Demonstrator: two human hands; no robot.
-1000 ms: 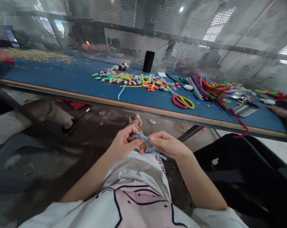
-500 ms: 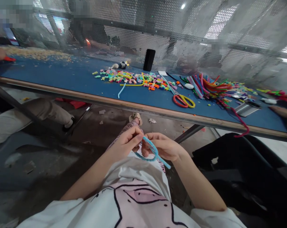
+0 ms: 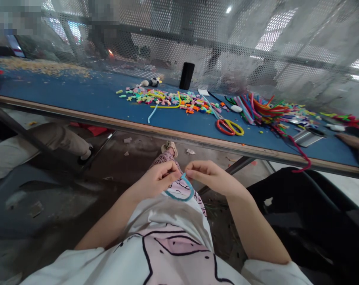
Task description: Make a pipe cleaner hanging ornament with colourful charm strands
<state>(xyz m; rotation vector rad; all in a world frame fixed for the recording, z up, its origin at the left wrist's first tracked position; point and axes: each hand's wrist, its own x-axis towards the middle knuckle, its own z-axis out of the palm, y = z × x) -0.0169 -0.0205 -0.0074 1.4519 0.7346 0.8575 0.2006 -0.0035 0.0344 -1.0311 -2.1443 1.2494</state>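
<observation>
A light-blue pipe cleaner [image 3: 184,198] hangs in a curved loop above my lap. My left hand [image 3: 160,180] pinches it between thumb and fingertips. Close beside, my right hand [image 3: 209,176] is pinched on the same pipe cleaner near its upper end, the two sets of fingertips almost touching. The part inside the fingers is hidden. Both hands are below the front edge of the blue table [image 3: 108,105], clear of its top.
Scissors with red and yellow handles [image 3: 229,127] lie near the edge. Behind are a heap of small colourful twisted pieces [image 3: 194,105], a bundle of pipe cleaners [image 3: 262,109], a black upright block [image 3: 186,76] and a metal tin [image 3: 308,137]. Another person's hand [image 3: 356,146] rests at right.
My right hand has turned and shifted its pinch to the upper end of the pipe cleaner. The loose tail that stuck out to the right no longer shows. A person's hand at far left has withdrawn.
</observation>
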